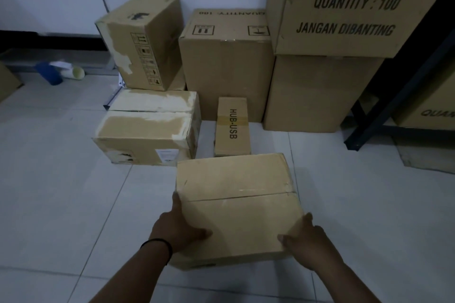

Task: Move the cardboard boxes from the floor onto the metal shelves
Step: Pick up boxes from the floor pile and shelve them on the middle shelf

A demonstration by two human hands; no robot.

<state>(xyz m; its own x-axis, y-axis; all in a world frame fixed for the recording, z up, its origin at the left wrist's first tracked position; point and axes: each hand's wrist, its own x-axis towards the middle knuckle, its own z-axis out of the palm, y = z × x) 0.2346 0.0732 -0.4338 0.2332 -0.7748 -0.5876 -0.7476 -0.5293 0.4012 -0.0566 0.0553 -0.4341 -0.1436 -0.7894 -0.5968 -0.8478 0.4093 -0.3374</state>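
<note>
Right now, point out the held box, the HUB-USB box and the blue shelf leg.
held box (236,204): head view, top face near the seam.
HUB-USB box (232,125): head view, top face at the lettering.
blue shelf leg (394,96): head view, mid slanted beam.

Both hands are gripping a plain cardboard box (236,206) by its sides — the left hand (176,225) with its thumb lying over the top, the right hand (307,241) clasping the near right corner. Beyond it a narrow HUB-USB box (232,126) is lying on the tiled floor (61,179), beside a tape-scarred box (147,128). Larger cartons (344,7) are standing stacked against the wall — next to a dark metal shelf frame (394,96).
</note>
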